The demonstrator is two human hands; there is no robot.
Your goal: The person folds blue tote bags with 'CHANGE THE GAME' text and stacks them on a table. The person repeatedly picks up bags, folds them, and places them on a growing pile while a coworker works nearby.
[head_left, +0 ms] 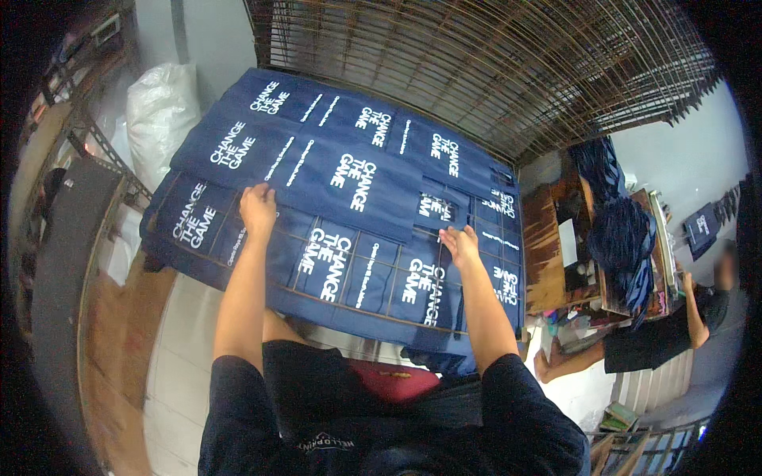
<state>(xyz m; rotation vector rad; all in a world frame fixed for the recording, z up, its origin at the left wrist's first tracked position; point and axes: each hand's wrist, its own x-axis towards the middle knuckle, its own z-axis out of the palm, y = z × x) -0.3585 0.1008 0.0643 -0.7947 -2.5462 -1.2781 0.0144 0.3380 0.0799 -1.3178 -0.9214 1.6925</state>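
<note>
Lots of blue cloths (pixel 389 194) lie in the middle; the left hand (pixel 258 209) at nine o'clock and right hand (pixel 462 245) at three have bent fingers, but I can't tell if either grips

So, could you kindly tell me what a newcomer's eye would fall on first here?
Most likely the dark blue fabric pieces with bold white lettering, spread across the middle, with the left hand and right hand at them. Next would come the bank of wire racks fanning across the top. A bulging white plastic bag stands out at the upper left.
</note>
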